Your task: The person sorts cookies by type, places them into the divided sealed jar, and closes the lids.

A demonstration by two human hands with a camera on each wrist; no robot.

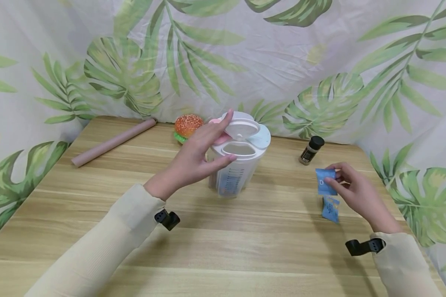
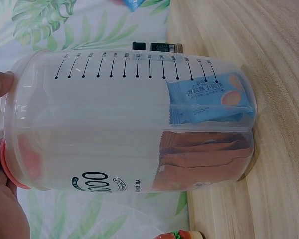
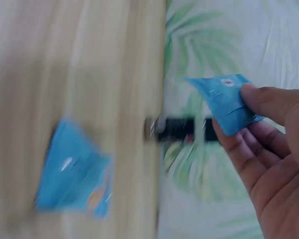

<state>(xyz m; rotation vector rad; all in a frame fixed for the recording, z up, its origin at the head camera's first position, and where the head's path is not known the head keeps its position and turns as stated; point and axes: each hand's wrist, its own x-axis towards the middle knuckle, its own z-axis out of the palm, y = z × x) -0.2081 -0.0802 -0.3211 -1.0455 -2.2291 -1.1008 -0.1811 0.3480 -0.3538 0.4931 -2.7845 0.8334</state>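
Observation:
A clear storage canister (image 1: 233, 175) with a sectioned pastel lid stands upright on the wooden table, one lid flap (image 1: 241, 128) raised over an opening. My left hand (image 1: 195, 159) rests at the lid's left side, thumb stretched along the front rim and a straight finger beside the flap. Through the canister wall, the left wrist view shows a blue snack packet (image 2: 212, 99) and brown packets (image 2: 204, 159) in separate compartments. My right hand (image 1: 351, 189) pinches a blue snack packet (image 1: 325, 181) between thumb and fingers. Below it, a second blue packet (image 1: 330, 209) lies on the table.
A small black-capped spice jar (image 1: 311, 150) stands right of the canister. Behind my left hand sits a toy hamburger (image 1: 187, 126). A pinkish roll (image 1: 113, 142) lies at the back left, close to the leaf-patterned cloth (image 1: 208, 53) behind the table.

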